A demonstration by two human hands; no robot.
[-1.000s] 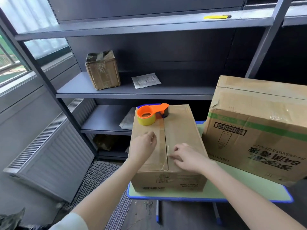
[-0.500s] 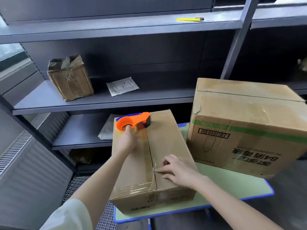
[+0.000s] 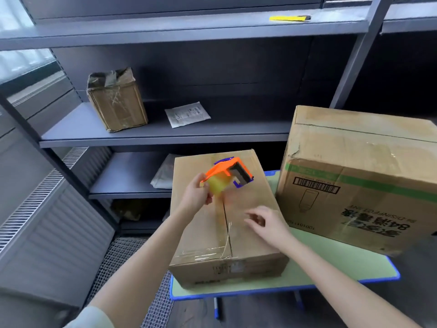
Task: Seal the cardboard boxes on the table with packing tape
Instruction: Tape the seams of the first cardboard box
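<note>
A small cardboard box point(image 3: 246, 223) stands on the green table point(image 3: 331, 263), its top flaps closed along a centre seam with clear tape over the near end. My left hand point(image 3: 195, 194) grips an orange tape dispenser point(image 3: 227, 175) with a yellowish roll, lifted and tilted above the box top. My right hand point(image 3: 267, 223) hovers over the right flap with fingers loosely curled, holding nothing. A larger cardboard box point(image 3: 359, 176) with a green stripe and barcode stands at the right of the table.
Dark metal shelving point(image 3: 165, 136) rises behind the table, holding a worn small box point(image 3: 117, 100), a paper sheet point(image 3: 188, 114) and a yellow knife point(image 3: 289, 18) on the top shelf. A radiator point(image 3: 47, 209) and mesh floor grille point(image 3: 123, 263) lie to the left.
My left hand reached the dispenser at the box's far end, took hold of it and lifted it. My right hand rose off the right flap.
</note>
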